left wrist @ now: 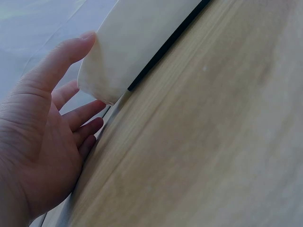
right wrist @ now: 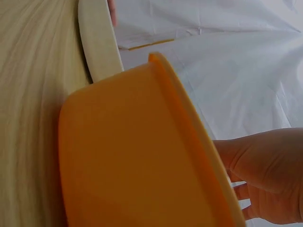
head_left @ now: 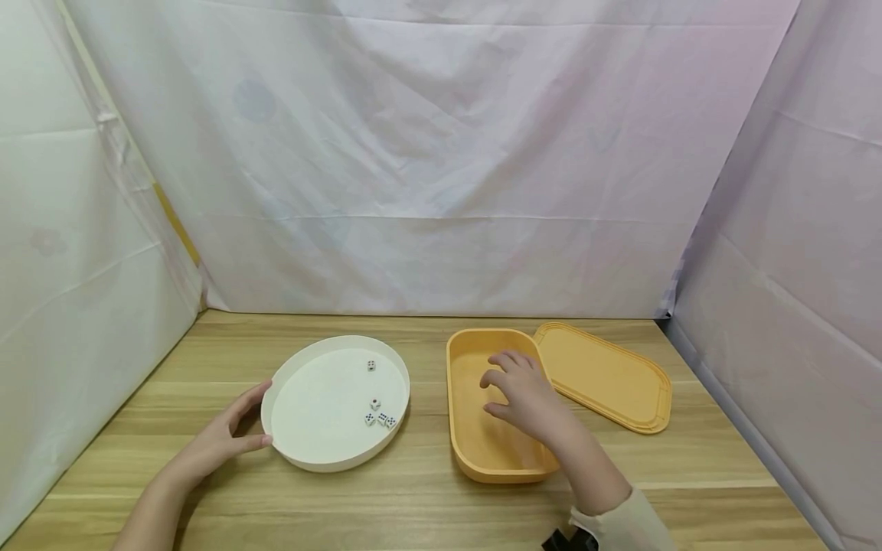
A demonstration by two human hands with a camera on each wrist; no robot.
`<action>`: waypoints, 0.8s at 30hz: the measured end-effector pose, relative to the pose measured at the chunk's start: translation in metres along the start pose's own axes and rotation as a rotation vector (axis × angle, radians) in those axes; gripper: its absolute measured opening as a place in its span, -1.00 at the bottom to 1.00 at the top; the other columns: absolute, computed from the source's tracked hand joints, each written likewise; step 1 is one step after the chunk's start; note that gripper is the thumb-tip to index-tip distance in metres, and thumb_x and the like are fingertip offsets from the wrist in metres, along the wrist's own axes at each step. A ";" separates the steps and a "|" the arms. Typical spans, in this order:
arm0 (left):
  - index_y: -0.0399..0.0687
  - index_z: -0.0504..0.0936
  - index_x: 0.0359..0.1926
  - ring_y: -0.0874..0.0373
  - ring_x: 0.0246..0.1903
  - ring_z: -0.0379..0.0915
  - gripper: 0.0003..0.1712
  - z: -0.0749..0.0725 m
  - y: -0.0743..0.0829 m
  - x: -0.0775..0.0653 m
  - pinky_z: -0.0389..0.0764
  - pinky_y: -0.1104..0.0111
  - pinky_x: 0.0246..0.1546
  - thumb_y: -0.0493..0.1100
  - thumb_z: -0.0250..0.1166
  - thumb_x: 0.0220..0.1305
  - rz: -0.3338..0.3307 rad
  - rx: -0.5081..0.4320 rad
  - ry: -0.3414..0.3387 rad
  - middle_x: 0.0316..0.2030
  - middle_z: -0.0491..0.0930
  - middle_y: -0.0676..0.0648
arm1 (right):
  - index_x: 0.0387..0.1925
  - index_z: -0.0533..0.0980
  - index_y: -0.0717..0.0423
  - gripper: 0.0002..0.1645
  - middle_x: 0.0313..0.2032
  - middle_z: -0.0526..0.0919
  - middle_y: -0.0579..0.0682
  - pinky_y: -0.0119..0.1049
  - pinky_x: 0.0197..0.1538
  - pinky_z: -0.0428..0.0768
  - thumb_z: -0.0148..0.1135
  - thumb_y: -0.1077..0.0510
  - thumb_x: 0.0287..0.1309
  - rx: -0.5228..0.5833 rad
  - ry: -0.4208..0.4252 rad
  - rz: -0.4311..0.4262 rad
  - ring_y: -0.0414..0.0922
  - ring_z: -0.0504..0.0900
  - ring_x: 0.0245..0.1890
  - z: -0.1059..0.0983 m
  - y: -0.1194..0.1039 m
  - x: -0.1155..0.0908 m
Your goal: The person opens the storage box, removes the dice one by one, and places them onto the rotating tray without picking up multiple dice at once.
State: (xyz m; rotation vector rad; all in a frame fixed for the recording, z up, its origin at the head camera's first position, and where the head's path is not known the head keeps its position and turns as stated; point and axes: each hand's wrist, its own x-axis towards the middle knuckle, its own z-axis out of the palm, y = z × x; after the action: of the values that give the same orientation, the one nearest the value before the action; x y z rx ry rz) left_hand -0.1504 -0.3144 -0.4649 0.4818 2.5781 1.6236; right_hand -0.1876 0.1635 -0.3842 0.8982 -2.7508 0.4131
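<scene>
A round white tray (head_left: 310,453) lies on the left part of the table, with several white dice (head_left: 375,404) toward its right side. My left hand (head_left: 215,440) touches the tray's left side, thumb and fingers spread along the outer wall; the left wrist view shows its thumb at the wall's edge. Farther right stands a rectangular yellow-orange box (head_left: 463,451) without its lid on. Over the box's opening is my right hand (head_left: 527,398), its fingers spread and loosely bent, nothing visible in them. In the right wrist view, the box wall (right wrist: 128,151) hides its fingertips.
A matching yellow lid (head_left: 609,375) lies flat behind and right of the box, one end close against it. The wooden table (head_left: 331,509) is bordered by pale cloth (head_left: 441,168) at the back and both sides.
</scene>
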 end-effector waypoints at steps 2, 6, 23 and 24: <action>-0.17 0.01 0.47 0.66 0.15 0.02 -0.06 0.000 0.000 0.000 0.08 0.76 0.03 -0.29 0.34 0.18 0.004 0.001 0.001 0.36 0.06 -0.40 | -0.29 0.61 0.01 -0.67 0.05 0.52 0.12 0.13 0.21 0.21 0.56 0.11 -0.15 -0.013 -0.001 0.000 0.13 0.34 0.16 0.002 0.003 -0.002; -0.18 0.01 0.47 0.67 0.15 0.00 -0.06 0.000 0.000 0.000 0.07 0.76 0.03 -0.30 0.34 0.18 0.007 0.000 0.001 0.36 0.05 -0.40 | -0.28 0.61 -0.02 -0.68 0.06 0.52 0.10 0.14 0.19 0.23 0.55 0.10 -0.13 -0.020 -0.021 0.018 0.12 0.35 0.16 0.003 0.007 -0.006; -0.11 0.00 0.49 0.66 0.17 -0.01 -0.06 -0.001 -0.001 0.000 0.07 0.76 0.04 -0.28 0.33 0.20 0.001 0.000 -0.010 0.38 0.02 -0.38 | -0.28 0.61 0.00 -0.67 0.05 0.52 0.13 0.17 0.15 0.29 0.55 0.11 -0.14 -0.065 -0.052 0.003 0.16 0.36 0.16 0.007 0.019 -0.015; -0.11 0.00 0.49 0.66 0.16 -0.01 -0.06 -0.001 -0.001 0.000 0.07 0.76 0.04 -0.28 0.33 0.20 -0.002 0.002 -0.009 0.38 0.03 -0.37 | -0.29 0.60 0.00 -0.67 0.05 0.52 0.13 0.17 0.14 0.29 0.55 0.11 -0.14 -0.073 -0.052 -0.001 0.16 0.36 0.15 0.008 0.019 -0.016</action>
State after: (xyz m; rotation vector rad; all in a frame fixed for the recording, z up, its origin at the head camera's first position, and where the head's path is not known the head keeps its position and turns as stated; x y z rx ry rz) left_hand -0.1512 -0.3156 -0.4655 0.4859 2.5733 1.6148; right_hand -0.1878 0.1844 -0.3999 0.9049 -2.7923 0.2914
